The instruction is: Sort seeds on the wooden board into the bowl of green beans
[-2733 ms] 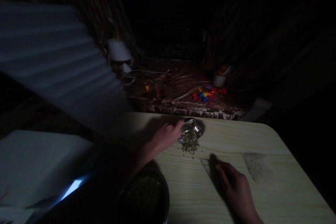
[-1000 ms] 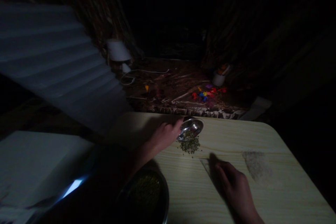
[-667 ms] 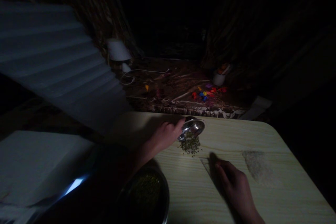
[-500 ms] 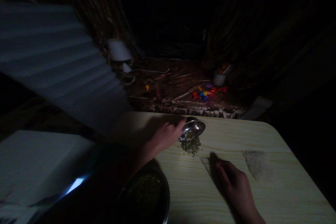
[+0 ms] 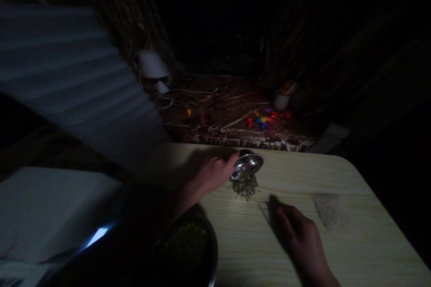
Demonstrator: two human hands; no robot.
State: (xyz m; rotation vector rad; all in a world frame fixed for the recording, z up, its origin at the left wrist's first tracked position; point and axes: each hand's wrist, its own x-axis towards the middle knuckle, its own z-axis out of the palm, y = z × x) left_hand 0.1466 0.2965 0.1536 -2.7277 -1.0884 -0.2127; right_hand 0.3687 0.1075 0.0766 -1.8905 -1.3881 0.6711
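Note:
My left hand (image 5: pixel 215 171) grips a small shiny metal bowl (image 5: pixel 251 164) by its left rim. The bowl lies tipped toward me, its mouth facing the tabletop. Small green bits (image 5: pixel 245 186), like beans or seeds, lie in a loose heap at its lower lip. Nearer to me, my right hand (image 5: pixel 301 237) rests low over the table with fingers curled. A thin, pale, pointed shape (image 5: pixel 264 208) shows beside its fingers; whether the hand holds it I cannot tell. Under my left forearm stands a larger dark metal bowl (image 5: pixel 214 251) with more green bits inside.
The pale wooden table (image 5: pixel 353 179) carries a grey smudged patch (image 5: pixel 328 208) at right. Beyond its far edge lie colourful small pieces (image 5: pixel 264 121), a white cup (image 5: pixel 281 100) and a white lamp (image 5: pixel 153 65) with a cable. A lit screen (image 5: pixel 97 236) glows at left. The room is dim.
Fewer green bits show inside the tipped bowl, and more of its bare metal is visible. Both hands stay in nearly the same place.

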